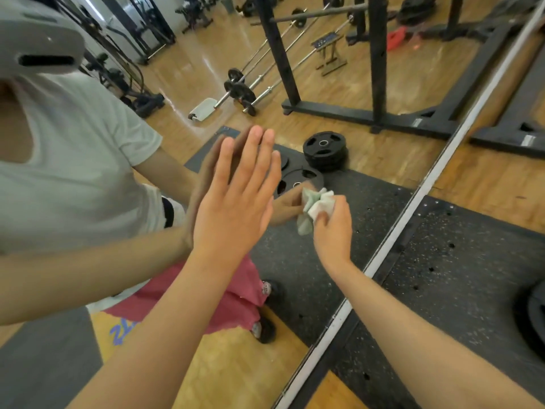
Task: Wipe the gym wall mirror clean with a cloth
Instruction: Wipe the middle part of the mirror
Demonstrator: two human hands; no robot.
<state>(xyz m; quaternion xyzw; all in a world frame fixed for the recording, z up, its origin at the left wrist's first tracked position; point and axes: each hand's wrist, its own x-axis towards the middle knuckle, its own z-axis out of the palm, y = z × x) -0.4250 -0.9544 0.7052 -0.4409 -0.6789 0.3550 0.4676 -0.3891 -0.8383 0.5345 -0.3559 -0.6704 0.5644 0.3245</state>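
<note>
Your left hand (pixel 233 211) fingers straight, flat on mirror (pixel 371 143): risks smearing under them. Right hand (pixel 333 231) fingers clamp bunched cloth (pixel 314 206).

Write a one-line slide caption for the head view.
Left hand flat on the mirror, right hand pressing a bunched cloth against it.

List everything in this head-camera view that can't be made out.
- Head view: the glass of the silver-edged wall mirror under the left hand, hidden by that flat hand.
- The crumpled pale green-and-white cloth: its wiping face, covered by the fingers of the right hand.
- Black weight plate, cut off by the right edge.
- Blue lettering in the reflection, partly covered by the left forearm.
- Smears on the glass: too faint to tell.
</note>
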